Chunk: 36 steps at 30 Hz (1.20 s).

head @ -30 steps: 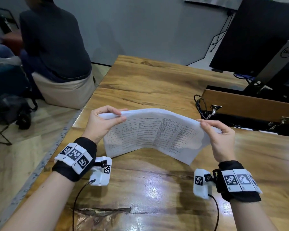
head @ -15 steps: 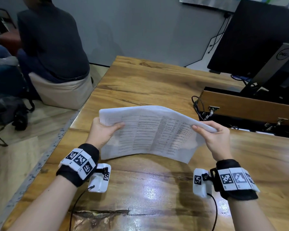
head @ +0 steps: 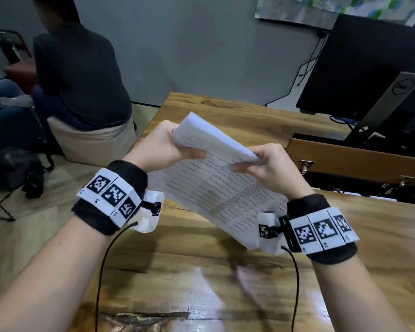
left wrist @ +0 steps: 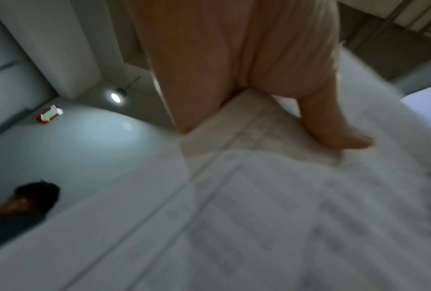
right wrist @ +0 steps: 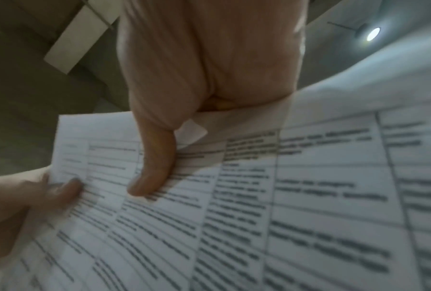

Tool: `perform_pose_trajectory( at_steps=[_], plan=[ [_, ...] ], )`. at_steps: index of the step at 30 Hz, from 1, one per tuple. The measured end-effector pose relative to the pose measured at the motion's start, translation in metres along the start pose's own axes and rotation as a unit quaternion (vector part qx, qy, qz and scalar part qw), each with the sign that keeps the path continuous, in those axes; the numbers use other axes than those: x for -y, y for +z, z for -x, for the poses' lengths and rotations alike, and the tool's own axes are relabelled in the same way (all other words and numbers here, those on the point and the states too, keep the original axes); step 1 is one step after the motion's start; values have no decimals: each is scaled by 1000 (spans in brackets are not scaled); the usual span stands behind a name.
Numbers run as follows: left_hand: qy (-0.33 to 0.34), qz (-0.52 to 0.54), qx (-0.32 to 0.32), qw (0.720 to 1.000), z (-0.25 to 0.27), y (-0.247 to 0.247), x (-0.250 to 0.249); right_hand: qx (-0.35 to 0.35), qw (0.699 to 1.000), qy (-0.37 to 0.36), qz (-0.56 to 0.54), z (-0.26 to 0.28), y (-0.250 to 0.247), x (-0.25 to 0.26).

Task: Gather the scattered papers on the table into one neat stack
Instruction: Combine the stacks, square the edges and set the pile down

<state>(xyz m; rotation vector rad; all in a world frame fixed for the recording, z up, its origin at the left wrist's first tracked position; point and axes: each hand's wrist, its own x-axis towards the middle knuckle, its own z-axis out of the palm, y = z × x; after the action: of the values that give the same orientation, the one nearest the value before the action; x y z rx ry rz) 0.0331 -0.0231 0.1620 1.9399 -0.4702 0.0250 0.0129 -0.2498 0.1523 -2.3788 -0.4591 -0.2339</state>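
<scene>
**Inspector:** State the item and where it is.

**Operator:** I have the sheaf of printed papers [head: 216, 188] lifted clear above the wooden table [head: 225, 271], tilted, its far edge raised and its near corner hanging low beside my right wrist. I see no loose sheets on the table in the head view.

**Inspector:** Hands?

**Operator:** My left hand [head: 158, 147] grips the far left corner, thumb on the printed face and fingers curled behind. My right hand [head: 268, 166] pinches the same far edge just beside it, thumb on top; the right wrist view shows that thumb pressed flat on the table rows.

**Inspector:** Handling?

**Operator:** I judge the sheaf light and limp; it bows between the grips and droops at the free end. The sheets look smooth, so they may slide on one another. I would take hold at opposite long edges and tap the bottom edge on the table to square it.

**Inspector:** Surroundings?

**Operator:** A Dell monitor [head: 369, 73] stands right of the papers; a seated person [head: 82, 75] is to their left.
</scene>
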Motion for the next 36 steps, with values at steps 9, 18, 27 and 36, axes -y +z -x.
perform_pose_trajectory(
  at_steps=[9,18,27,36],
  plan=[
    [-38,139,-155,977,12,-11,42,-138,955,47,-260,21,-5,-27],
    [63,216,-134,965,6,27,-10,-262,877,63,-397,35,26,-40],
    [-62,182,-39,981,14,36,11,-176,912,94,-358,48,17,-56],
    [66,231,4,971,9,25,-14,-232,902,-4,-364,28,-11,-20]
  ],
)
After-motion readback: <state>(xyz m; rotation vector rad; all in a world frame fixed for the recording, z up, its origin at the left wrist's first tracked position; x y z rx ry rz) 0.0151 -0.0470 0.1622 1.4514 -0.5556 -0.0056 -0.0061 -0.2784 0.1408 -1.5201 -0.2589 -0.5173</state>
